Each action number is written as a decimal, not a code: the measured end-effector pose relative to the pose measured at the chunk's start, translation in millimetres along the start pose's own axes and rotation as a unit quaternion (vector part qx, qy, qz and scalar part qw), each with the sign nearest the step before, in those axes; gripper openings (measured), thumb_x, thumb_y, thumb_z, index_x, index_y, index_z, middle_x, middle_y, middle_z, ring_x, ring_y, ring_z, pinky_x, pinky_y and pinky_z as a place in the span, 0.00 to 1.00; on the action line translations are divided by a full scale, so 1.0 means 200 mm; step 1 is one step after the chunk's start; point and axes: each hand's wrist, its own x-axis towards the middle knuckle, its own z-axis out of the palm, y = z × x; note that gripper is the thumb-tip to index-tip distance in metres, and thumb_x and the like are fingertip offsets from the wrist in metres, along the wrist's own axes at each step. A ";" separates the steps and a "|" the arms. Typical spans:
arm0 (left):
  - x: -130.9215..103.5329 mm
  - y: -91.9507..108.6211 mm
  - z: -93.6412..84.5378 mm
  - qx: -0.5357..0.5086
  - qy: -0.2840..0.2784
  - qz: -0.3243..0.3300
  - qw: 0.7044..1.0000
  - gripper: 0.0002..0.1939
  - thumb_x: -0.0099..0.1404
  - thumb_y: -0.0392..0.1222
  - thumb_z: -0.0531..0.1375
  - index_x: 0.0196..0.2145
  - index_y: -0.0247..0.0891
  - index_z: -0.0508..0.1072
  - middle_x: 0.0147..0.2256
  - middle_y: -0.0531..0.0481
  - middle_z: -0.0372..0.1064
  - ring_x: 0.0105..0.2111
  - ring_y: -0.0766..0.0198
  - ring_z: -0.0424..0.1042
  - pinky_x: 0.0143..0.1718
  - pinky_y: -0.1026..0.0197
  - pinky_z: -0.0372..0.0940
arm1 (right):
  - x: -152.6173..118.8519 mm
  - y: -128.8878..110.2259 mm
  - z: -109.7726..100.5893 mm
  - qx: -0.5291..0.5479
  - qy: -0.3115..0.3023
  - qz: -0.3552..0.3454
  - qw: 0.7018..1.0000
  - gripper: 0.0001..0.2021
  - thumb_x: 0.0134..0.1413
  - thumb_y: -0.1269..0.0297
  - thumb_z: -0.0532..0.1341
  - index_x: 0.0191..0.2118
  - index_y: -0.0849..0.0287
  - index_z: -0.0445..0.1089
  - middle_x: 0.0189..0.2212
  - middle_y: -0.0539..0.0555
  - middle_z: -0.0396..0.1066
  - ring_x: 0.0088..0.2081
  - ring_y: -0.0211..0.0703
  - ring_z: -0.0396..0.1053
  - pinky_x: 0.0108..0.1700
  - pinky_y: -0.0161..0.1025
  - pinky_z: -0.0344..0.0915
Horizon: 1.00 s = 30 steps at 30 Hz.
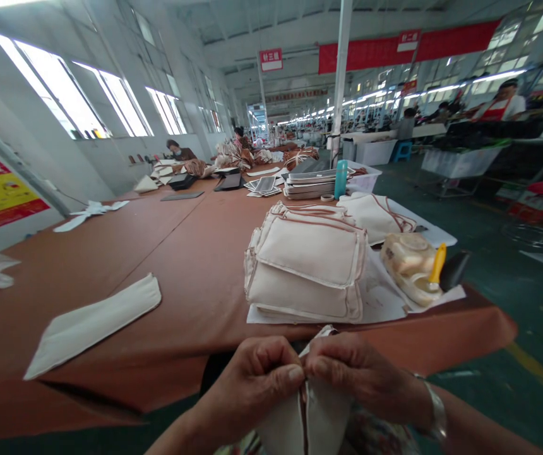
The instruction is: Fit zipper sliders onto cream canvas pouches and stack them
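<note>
Nearest, the left hand (262, 374) and the right hand (354, 374) met just off the front edge of the tabletop (200, 278), each pinching the cream piece (327, 411) between thumb and fingers, one on either side of its dark gap. The piece hung below them. Doing this well called, I judged, for matched pinches at one height, so that both edges lay level and neither puckered; short, even grips along the gap would have suited best. The thumbs and fingers hid the join itself, so its fit could not be told.

Just beyond, the stack (307, 246) lay on paper (378, 291), with the tub (408, 256) and brush (437, 265) to its right, best kept off the pale material. The strip (98, 325) lay apart, leftward. Farther back, the bottle (341, 180) stood beside the trays (305, 188).
</note>
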 end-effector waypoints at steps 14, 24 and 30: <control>-0.02 0.28 -0.16 0.305 0.025 0.018 0.952 0.19 0.66 0.53 0.57 0.28 0.34 0.70 0.22 0.56 0.58 0.22 0.71 0.56 0.20 0.71 0.50 | 0.20 -0.12 -0.15 -0.039 -0.067 -0.066 0.995 0.21 0.64 0.51 0.54 0.29 0.64 0.68 0.23 0.46 0.54 0.26 0.34 0.51 0.26 0.31 0.50; -0.05 0.41 -0.39 0.238 -0.104 -0.087 0.962 0.16 0.63 0.50 0.60 0.40 0.34 0.76 0.35 0.50 0.74 0.39 0.56 0.72 0.39 0.63 0.66 | 0.31 -0.34 -0.29 -0.058 -0.069 -0.160 0.983 0.11 0.59 0.63 0.63 0.32 0.68 0.72 0.24 0.47 0.62 0.26 0.32 0.57 0.27 0.30 0.55; -0.10 0.36 -0.47 0.357 -0.010 -0.068 0.932 0.13 0.66 0.45 0.58 0.34 0.33 0.76 0.28 0.55 0.72 0.32 0.64 0.69 0.33 0.69 0.63 | 0.33 -0.26 -0.38 -0.259 -0.076 -0.118 0.956 0.07 0.56 0.67 0.64 0.36 0.68 0.75 0.30 0.52 0.70 0.30 0.35 0.64 0.33 0.32 0.60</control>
